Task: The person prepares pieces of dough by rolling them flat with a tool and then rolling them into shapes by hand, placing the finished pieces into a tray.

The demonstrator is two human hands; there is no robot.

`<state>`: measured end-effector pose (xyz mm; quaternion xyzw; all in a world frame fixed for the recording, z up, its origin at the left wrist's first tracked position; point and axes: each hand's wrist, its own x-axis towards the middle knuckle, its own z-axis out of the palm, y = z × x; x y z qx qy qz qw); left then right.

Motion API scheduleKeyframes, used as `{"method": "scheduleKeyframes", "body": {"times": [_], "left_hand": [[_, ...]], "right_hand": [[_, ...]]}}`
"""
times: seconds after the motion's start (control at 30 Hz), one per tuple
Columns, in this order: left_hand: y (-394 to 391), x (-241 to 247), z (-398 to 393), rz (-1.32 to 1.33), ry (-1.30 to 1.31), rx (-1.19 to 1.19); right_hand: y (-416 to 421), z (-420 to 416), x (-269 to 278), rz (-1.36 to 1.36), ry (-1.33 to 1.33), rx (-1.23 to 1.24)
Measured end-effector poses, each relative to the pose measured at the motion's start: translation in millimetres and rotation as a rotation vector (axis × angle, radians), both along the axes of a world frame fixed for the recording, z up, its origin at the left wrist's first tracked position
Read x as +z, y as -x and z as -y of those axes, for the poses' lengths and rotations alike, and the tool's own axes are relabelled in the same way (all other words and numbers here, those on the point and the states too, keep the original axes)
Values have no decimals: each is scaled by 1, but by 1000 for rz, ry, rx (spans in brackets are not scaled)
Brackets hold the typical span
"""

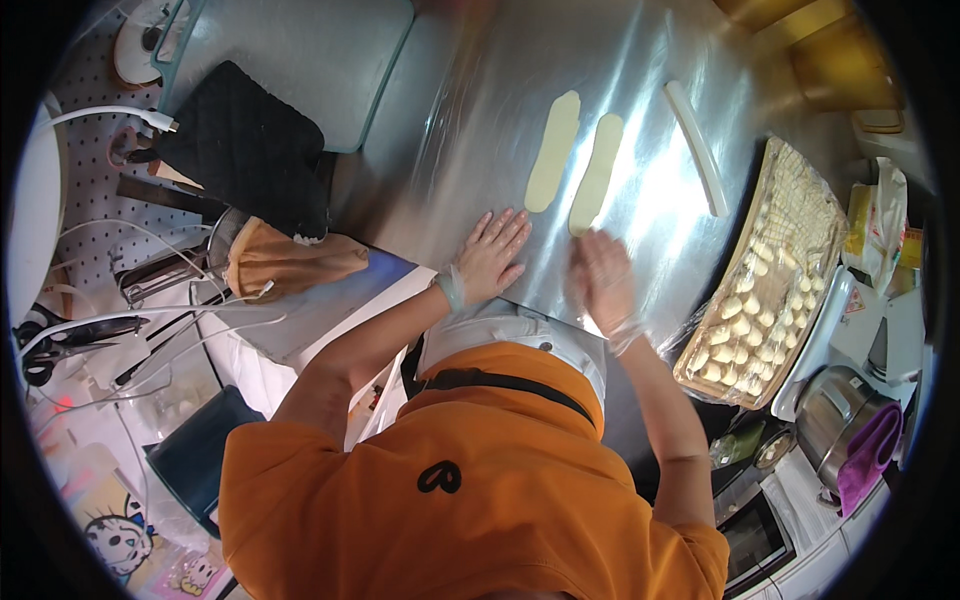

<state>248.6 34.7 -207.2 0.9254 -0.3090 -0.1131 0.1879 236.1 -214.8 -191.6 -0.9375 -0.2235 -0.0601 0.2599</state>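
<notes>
Two long, flat strips of dough lie side by side on a shiny metal worktop (465, 172). My left hand (493, 253), in a clear thin glove, rests palm down with fingers apart just below the left dough strip (553, 154). My right hand (602, 277), gloved too and blurred, is at the lower end of the right dough strip (598, 172); whether it touches the dough or holds anything is unclear. A white rolling pin (696, 148) lies further right.
A wooden tray (725, 289) of small dough pieces under plastic film stands at the right. Beyond it is a metal pot (832, 420) with a purple cloth. At the left are a black cloth (240, 150), a green-rimmed board (300, 67) and black-handled scissors (52, 349).
</notes>
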Motion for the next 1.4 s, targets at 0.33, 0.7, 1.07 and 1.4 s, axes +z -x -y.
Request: {"method": "scheduleKeyframes", "body": {"times": [0.33, 0.7, 1.07, 1.4], "left_hand": [[18, -4, 17, -43, -48, 5], [-3, -5, 34, -5, -82, 110], [-45, -5, 56, 47, -156, 176], [-125, 6, 56, 181, -5, 80]], "right_hand": [[29, -43, -24, -338, 239, -63], [-39, -53, -23, -193, 217, -286], [-6, -37, -38, -135, 53, -303], [-11, -38, -33, -160, 87, -288]]}}
